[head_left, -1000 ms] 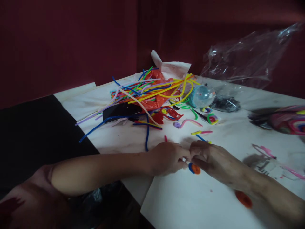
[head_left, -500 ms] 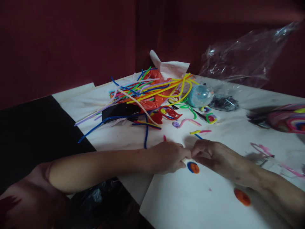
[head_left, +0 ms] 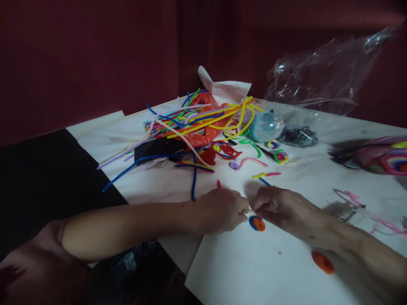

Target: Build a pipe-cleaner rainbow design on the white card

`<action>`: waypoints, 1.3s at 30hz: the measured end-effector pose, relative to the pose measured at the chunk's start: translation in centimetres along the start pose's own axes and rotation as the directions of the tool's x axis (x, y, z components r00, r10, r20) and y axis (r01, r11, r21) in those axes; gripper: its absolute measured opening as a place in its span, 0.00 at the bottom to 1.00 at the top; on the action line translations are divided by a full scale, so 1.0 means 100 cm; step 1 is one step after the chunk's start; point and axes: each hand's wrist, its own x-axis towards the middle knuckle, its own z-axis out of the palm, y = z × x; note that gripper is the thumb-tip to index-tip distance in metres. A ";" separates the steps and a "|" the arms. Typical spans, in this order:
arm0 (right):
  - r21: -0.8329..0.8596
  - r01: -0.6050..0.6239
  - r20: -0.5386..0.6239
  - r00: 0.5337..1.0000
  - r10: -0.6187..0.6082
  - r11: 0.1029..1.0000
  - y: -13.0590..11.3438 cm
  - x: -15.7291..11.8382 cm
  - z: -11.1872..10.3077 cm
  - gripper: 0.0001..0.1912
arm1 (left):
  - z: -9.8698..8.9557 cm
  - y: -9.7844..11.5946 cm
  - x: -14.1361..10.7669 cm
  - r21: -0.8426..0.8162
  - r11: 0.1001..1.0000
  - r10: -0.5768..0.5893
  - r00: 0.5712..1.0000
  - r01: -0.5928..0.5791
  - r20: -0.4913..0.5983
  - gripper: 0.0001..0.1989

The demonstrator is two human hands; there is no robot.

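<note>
Being pinched by left hand (head_left: 224, 211) and right hand (head_left: 280, 208): a white strip (head_left: 251, 213).
A round blue-and-orange coil (head_left: 258, 224) is seen beside it; blurred dark marks (head_left: 347, 216) cannot be read.

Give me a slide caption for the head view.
Left hand and right hand nearly meet at a pale piece beside an orange-and-blue coil, pile of colorful pipe cleaners beyond.

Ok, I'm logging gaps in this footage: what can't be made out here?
All in the head view:
Exactly what the left hand and right hand hold: mostly hidden by the hands themselves.
Multicoloured object: right end cut off by the picture's edge.
Dark packet: contents too dim to tell.
</note>
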 end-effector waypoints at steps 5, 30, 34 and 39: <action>-0.104 0.021 -0.031 0.999 -0.024 0.994 -0.002 0.002 0.001 0.09 | 0.001 -0.001 0.000 -0.008 1.000 -0.001 1.000 0.001 -0.003 0.06; -0.236 0.016 -0.021 1.000 -0.021 0.972 -0.005 0.003 0.001 0.10 | 0.005 -0.002 0.000 0.038 0.998 0.042 0.998 -0.041 -0.043 0.05; -0.230 -0.011 0.023 1.000 0.017 0.973 -0.008 0.005 -0.002 0.10 | 0.006 -0.003 -0.001 0.051 0.998 0.049 0.998 -0.047 -0.038 0.06; -0.218 -0.010 0.031 0.999 0.017 0.976 -0.005 0.006 0.000 0.11 | 0.007 -0.004 0.000 0.076 0.996 0.052 0.998 -0.050 -0.025 0.08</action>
